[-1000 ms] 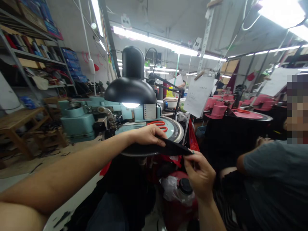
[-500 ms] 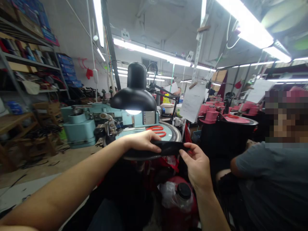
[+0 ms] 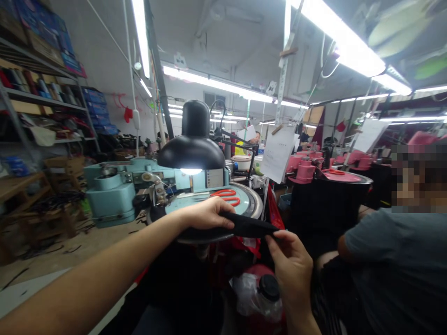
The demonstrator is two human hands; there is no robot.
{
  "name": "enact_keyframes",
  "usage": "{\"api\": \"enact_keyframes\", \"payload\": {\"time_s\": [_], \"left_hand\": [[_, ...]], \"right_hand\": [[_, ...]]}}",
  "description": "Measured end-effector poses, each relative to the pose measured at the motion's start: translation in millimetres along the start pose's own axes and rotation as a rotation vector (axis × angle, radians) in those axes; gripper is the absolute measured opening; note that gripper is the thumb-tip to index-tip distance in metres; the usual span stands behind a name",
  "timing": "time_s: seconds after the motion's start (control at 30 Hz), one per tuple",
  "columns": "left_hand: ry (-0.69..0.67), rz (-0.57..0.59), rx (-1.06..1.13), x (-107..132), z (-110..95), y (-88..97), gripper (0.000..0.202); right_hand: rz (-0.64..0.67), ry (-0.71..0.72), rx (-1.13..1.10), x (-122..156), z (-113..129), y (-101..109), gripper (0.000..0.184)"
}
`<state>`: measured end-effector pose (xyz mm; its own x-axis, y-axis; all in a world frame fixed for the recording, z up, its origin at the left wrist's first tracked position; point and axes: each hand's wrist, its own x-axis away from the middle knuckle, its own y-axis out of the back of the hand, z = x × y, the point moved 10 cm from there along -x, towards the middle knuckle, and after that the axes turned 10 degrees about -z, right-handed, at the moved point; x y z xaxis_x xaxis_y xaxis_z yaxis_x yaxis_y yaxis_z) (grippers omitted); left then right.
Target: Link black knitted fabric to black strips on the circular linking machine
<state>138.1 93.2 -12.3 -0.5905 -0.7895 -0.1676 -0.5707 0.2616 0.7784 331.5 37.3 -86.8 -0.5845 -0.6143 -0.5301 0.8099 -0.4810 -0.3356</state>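
Note:
A strip of black fabric [image 3: 249, 226] is stretched between my two hands, in front of the round machine table. My left hand [image 3: 209, 214] grips its left part, thumb on top and fingers curled behind. With thumb and fingertips, my right hand [image 3: 291, 256] pinches the strip's right end, a little lower than the left. More of the dark cloth runs under my left forearm, where I cannot make out its edge. Just beyond my left hand, red-handled scissors [image 3: 228, 201] lie on the light-blue round table [image 3: 246, 193].
A black lamp [image 3: 192, 149] hangs low over the turquoise linking machine [image 3: 111, 195]. Below my right hand is a clear plastic bag [image 3: 246, 295] by a black-capped container [image 3: 268, 287]. A person in a grey shirt [image 3: 394, 260] sits close on the right. Paper sheets [image 3: 277, 151] hang behind.
My right hand has moved down and slightly right, and the strip now slopes down toward it, drawn out longer. My left hand keeps its hold. The whole view has shifted slightly.

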Motion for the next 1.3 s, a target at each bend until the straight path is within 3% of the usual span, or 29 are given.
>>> {"api": "enact_keyframes", "payload": {"time_s": [0.1,0.27,0.37,0.47,0.6,0.7,0.8,1.13,1.23,1.3], "left_hand": [[0.028,-0.009,-0.021,1.1,1.2,1.2,0.021],[0.095,0.036,-0.065,-7.0,0.5,2.5,0.014],[0.111,0.106,-0.086,-14.0,-1.4,-2.4,0.016],[0.105,0.107,-0.063,-16.7,0.1,-5.3,0.024],[0.103,0.064,-0.002,-15.1,6.7,-8.2,0.03],[0.103,0.08,0.094,-15.8,7.4,-13.4,0.034],[0.095,0.095,0.163,-18.0,5.8,-15.7,0.034],[0.088,0.037,0.12,-18.6,8.3,-8.5,0.028],[0.085,0.032,-0.012,-18.4,0.8,-2.5,0.023],[0.093,0.062,-0.121,-16.1,-4.0,-1.0,0.021]], "right_hand": [[0.021,0.029,0.007,0.2,-0.4,-4.0,0.018],[0.03,0.307,0.122,-5.6,14.4,-23.8,0.006],[0.108,0.404,0.112,-9.1,22.1,-42.3,0.006],[0.172,0.31,0.096,-14.1,17.5,-42.9,0.011],[0.161,-0.032,0.045,-17.9,-11.1,-11.5,0.016],[0.118,-0.123,-0.016,-18.1,-22.5,11.2,0.018],[0.081,-0.132,-0.047,-19.8,-27.3,18.1,0.017],[0.079,0.023,-0.026,-22.1,-20.6,0.0,0.01],[0.082,0.117,0.054,-21.2,-14.0,-14.2,0.01],[0.165,0.041,0.057,-20.6,-19.5,-31.8,0.014]]}}
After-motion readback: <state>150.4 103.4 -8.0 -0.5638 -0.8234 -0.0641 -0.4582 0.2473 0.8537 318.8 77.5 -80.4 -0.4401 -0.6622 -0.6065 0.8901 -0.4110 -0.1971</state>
